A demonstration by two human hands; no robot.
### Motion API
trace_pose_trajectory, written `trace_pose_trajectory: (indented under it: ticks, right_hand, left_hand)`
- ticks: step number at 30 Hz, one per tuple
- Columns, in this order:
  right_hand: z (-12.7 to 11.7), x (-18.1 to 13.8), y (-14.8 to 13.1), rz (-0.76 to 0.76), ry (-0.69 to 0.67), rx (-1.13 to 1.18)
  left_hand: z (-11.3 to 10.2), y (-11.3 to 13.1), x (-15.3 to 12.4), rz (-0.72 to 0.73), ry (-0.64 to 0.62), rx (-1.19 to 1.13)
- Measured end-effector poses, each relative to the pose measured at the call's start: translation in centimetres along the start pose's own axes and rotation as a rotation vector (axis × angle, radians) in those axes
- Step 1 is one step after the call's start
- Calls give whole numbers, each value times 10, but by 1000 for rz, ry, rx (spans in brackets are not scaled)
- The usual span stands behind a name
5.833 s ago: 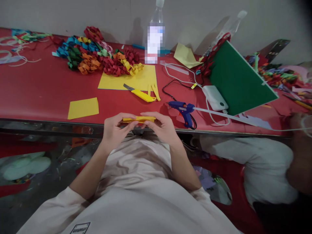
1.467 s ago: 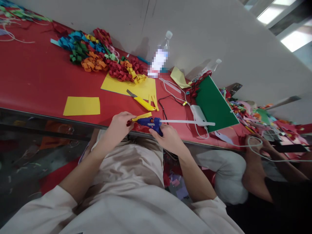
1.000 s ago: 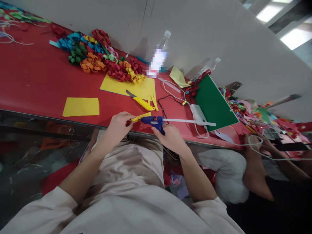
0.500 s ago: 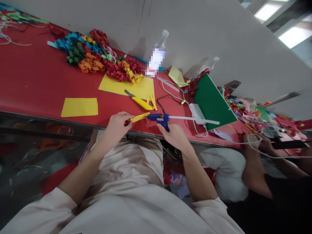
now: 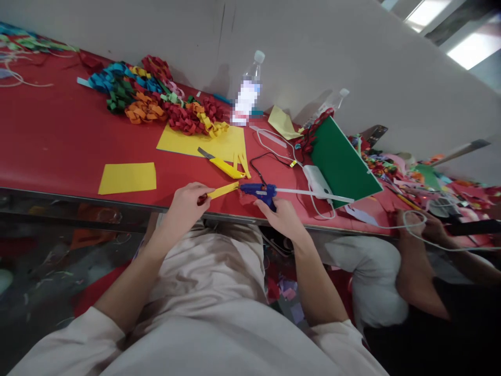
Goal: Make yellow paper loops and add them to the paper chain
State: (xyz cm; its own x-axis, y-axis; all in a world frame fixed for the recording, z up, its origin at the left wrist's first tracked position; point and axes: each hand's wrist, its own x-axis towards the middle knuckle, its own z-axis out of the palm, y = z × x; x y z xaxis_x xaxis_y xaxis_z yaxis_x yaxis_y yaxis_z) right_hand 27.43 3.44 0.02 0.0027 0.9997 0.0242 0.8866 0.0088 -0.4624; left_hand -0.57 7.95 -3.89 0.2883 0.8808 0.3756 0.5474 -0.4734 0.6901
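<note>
My left hand [image 5: 190, 202] pinches a yellow paper strip [image 5: 224, 191] near the table's front edge; something dark red shows at its fingertips, too small to make out. My right hand [image 5: 285, 218] is closed round the handle of a blue hot glue gun [image 5: 258, 190], whose nozzle points left and meets or nearly meets the strip's far end. A long whitish glue stick [image 5: 313, 194] sticks out of the gun's back. Just beyond lie a yellow utility knife [image 5: 225, 168] with its blade out and a few narrow yellow strips [image 5: 243, 161].
On the red table [image 5: 58, 130] lie yellow paper sheets [image 5: 128, 178] and a heap of coloured paper chains [image 5: 144, 110]. A bottle [image 5: 246, 96] stands by the wall. A green board [image 5: 340, 162] leans beside a white adapter [image 5: 315, 180] and cords. At right, a co-worker's hands [image 5: 415, 224].
The view has shifted slightly. Both hands keep their holds, and the glue gun's nozzle stays at the end of the yellow strip.
</note>
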Motion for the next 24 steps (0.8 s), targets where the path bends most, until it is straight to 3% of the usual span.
trace_pose_trajectory:
  ticks: [5, 10, 15, 17, 20, 21, 22, 24]
  right_hand:
    - [-3, -3, 30, -22, 48, 140]
    - [-1, 2, 57, -55, 237, 17]
    - [8, 1, 66, -93, 347, 3]
    - [17, -14, 64, -22, 536, 17]
    - [33, -46, 50, 141, 927, 40]
    - [37, -54, 41, 69, 934, 40]
    - [40, -59, 30, -74, 844, 42]
    - [40, -54, 5, -318, 509, 36]
  left_hand:
    - [-3, 5, -5, 33, -4, 28]
    - [-6, 11, -10, 96, -11, 104]
    - [-8, 12, -8, 84, -24, 131]
    - [-8, 12, -6, 68, -24, 126]
    - [-8, 11, -6, 56, -27, 102]
    - [-9, 11, -6, 54, -29, 96]
    - [-9, 11, -6, 49, -31, 92]
    - [-10, 11, -6, 36, -36, 89]
